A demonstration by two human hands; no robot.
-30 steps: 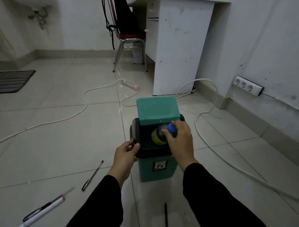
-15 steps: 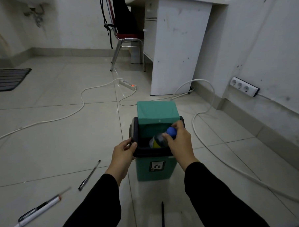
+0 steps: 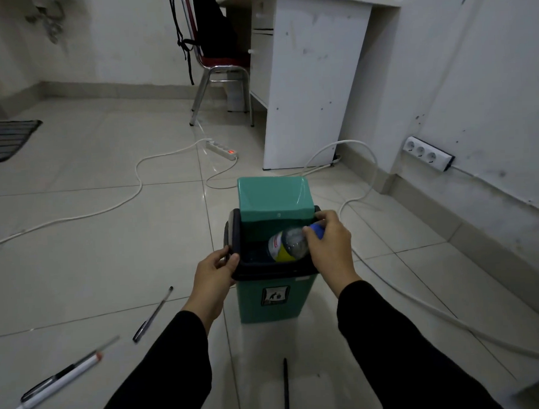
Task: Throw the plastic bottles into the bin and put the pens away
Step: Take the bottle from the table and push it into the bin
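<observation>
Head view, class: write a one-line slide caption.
Right hand lowers a plastic bottle into the open green bin; left hand steadies its rim; pens lie on the floor.

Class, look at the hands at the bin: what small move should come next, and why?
Probably the right hand should let go of the bottle so it drops in. The bottle already lies tilted inside the open bin, held only at its blue cap, while the left hand steadies the rim. Pens remain on the floor.

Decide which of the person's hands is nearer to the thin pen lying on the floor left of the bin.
Left. The left hand grips the bin rim's left corner, just above the pen. The right hand holds the bottle over the bin's far side.
</observation>
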